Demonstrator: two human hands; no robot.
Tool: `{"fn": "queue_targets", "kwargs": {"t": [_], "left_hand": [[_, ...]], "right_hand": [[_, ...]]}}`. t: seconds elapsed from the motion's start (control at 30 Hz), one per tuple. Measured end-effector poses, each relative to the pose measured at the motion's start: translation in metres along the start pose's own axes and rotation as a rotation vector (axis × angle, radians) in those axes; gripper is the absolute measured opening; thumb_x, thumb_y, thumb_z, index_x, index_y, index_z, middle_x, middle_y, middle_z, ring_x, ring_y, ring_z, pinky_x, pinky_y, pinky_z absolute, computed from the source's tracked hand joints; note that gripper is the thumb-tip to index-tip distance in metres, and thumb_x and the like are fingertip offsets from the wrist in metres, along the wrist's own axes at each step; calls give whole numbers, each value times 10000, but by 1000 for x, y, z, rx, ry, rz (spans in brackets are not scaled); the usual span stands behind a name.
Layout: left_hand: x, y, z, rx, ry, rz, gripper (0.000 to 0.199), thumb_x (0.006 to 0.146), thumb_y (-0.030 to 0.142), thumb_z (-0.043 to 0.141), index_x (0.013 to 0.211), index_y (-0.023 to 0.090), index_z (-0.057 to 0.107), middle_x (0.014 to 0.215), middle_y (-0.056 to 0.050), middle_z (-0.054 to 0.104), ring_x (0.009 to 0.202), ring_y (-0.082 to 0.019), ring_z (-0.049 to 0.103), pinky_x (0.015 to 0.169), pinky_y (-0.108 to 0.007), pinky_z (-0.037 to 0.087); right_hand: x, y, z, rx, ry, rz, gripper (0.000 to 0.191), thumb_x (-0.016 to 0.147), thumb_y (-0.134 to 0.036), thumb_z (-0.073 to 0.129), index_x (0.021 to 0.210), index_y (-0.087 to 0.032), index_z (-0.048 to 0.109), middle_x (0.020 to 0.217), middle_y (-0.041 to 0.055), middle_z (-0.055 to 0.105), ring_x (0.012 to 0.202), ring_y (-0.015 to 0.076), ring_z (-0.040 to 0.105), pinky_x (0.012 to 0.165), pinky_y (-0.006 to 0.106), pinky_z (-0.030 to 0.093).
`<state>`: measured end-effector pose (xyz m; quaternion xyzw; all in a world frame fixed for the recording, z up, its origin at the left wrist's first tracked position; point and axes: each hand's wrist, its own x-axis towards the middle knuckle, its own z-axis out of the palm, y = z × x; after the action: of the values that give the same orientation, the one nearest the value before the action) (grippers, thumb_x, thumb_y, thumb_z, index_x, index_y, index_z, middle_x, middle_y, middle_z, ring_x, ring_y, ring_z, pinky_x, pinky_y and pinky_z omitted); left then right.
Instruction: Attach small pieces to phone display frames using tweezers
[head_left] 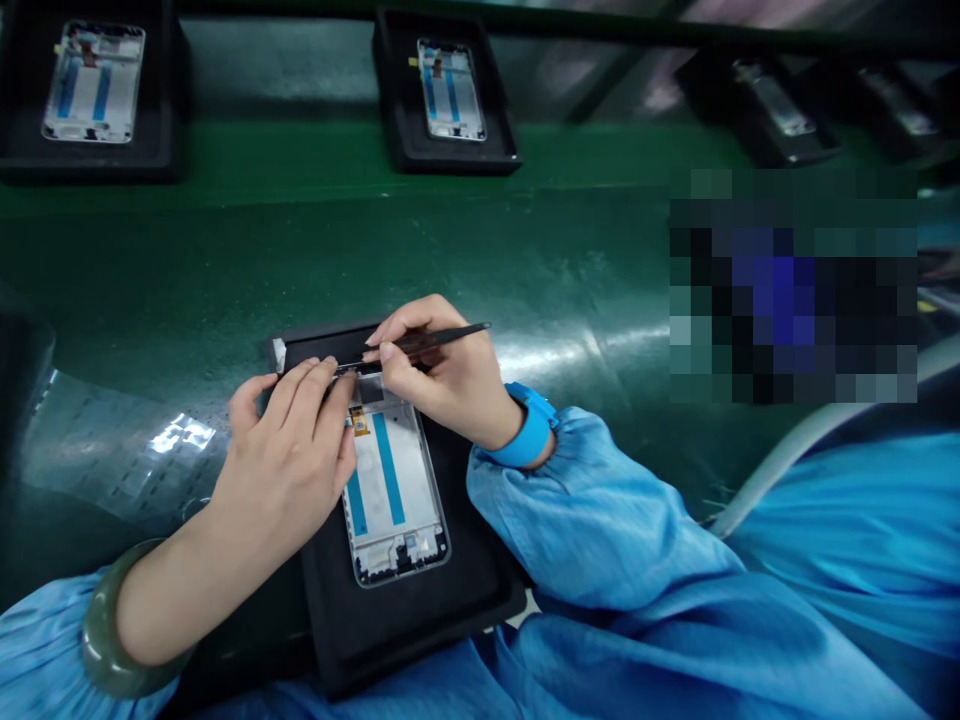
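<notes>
A phone frame (397, 490) with blue strips lies in a black tray (465, 590) in front of me. My right hand (442, 375) pinches dark tweezers (442, 338) over the frame's upper end; their tip is hidden near the fingers. My left hand (292, 445) rests on the upper left of the frame, its fingertips on the top edge and its fingers fairly close together. Whether anything is under those fingertips is hidden. A small white piece (280, 355) sits at the tray's upper left corner.
Across the back, black trays (450, 162) hold more phone frames (94, 85). A clear sheet with small marks (112, 450) lies at the left on the green surface (337, 250). At the right are a pale curved tube (795, 440) and a pixelated area.
</notes>
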<state>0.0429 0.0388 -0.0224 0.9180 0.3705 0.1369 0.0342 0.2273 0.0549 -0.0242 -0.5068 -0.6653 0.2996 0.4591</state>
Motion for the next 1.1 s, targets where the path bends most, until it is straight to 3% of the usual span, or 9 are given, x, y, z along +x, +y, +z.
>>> {"fn": "queue_targets", "kwargs": {"t": [0.27, 1.1], "left_hand": [[1, 1, 1, 23, 26, -4, 385, 867, 203, 441, 1228, 92, 518, 1245, -164, 571, 1139, -290, 533, 915, -464, 310], [-1, 0, 2, 32, 25, 1, 383, 870, 206, 450, 1222, 73, 519, 1255, -164, 563, 1155, -283, 523, 923, -460, 307]], "right_hand": [[0, 1, 0, 105, 0, 23, 78, 812, -203, 560, 842, -189, 490, 754, -15, 551, 630, 94, 603, 554, 218, 510], [2, -3, 1, -81, -21, -70, 23, 828, -196, 558, 835, -179, 546, 819, 4, 603, 691, 87, 583, 597, 202, 496]]}}
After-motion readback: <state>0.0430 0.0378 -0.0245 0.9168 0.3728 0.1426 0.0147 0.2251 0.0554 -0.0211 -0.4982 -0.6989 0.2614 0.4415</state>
